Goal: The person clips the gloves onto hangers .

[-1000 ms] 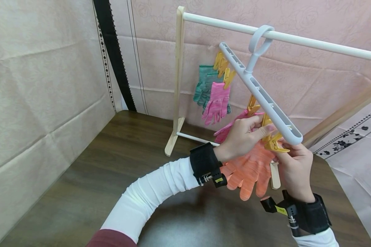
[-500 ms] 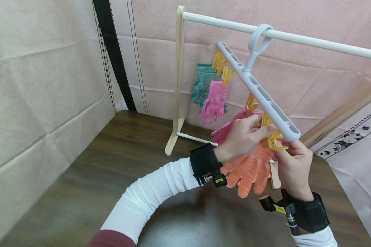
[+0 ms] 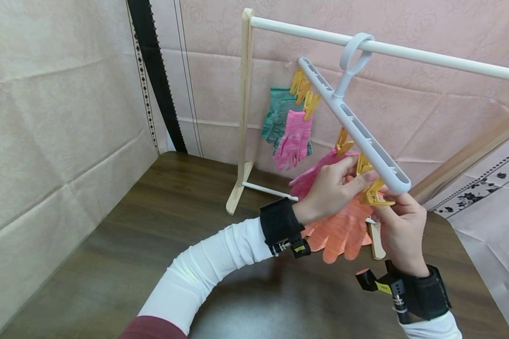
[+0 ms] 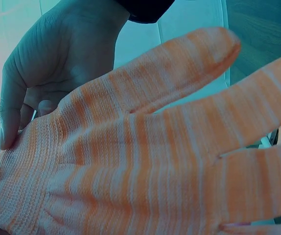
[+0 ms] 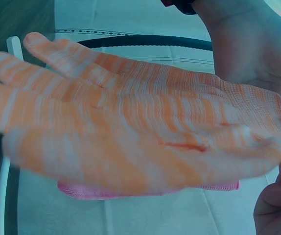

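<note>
An orange knit glove (image 3: 343, 230) hangs fingers-down below the near end of a pale blue hanger (image 3: 379, 155). My left hand (image 3: 332, 188) pinches it near the cuff, the thumb right at a yellow clip (image 3: 363, 165). On the other side, my right hand (image 3: 400, 226) holds the cuff edge under a second yellow clip (image 3: 376, 194). The left wrist view shows the right hand's fingers (image 4: 14, 132) at the ribbed cuff. Palm and fingers of the glove (image 5: 126, 112) spread across the right wrist view. Part of the cuff is hidden behind the hands and clips.
The hanger hooks over a white rod (image 3: 428, 54) on a wooden stand (image 3: 243, 94). Further along it, clips hold green gloves (image 3: 273, 115), a pink glove (image 3: 294, 136) and a darker pink glove (image 3: 307, 181) close behind my left hand. The brown table (image 3: 152, 263) lies below.
The hanger and its gloves have shifted slightly left and up. The orange glove's fingertips have risen a little. Both hands keep nearly the same place and hold.
</note>
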A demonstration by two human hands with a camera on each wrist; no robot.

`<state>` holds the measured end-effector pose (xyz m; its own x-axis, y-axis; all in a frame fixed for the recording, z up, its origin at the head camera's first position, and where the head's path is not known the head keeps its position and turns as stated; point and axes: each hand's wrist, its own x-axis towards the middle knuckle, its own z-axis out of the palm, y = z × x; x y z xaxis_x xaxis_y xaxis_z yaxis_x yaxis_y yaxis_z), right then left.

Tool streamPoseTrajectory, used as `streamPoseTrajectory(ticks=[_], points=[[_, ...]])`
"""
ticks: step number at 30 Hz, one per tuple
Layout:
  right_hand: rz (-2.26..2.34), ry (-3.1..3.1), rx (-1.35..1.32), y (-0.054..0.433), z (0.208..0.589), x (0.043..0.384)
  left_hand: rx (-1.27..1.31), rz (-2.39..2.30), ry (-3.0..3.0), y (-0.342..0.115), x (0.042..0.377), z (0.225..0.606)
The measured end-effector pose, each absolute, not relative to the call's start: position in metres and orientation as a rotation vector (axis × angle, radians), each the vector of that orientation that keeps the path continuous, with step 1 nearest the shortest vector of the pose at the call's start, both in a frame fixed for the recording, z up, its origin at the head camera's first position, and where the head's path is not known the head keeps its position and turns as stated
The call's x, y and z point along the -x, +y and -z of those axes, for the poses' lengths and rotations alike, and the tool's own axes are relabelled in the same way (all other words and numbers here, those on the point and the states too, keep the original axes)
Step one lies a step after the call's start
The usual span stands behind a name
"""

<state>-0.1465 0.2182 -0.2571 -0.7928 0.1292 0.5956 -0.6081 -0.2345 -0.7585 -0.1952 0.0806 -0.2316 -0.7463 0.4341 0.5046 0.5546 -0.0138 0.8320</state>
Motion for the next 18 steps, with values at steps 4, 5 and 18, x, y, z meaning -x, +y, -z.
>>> streamPoseTrajectory(ticks=[4, 5, 18], points=[[-2.091, -1.526, -0.638, 0.2203, 0.2591, 0.148, 1.075, 1.895, -2.135, 0.0799, 0.1954, 0.2322], [-2.102, -1.514, -0.657, 0.2207, 0.2597, 0.1485, 1.074, 1.896, -2.137, 0.0796, 0.1955, 0.2324], [-2.138, -1.489, -0.676, 0.2254, 0.2663, 0.149, 1.093, 2.011, -2.159, 0.0791, 0.1974, 0.2385]])
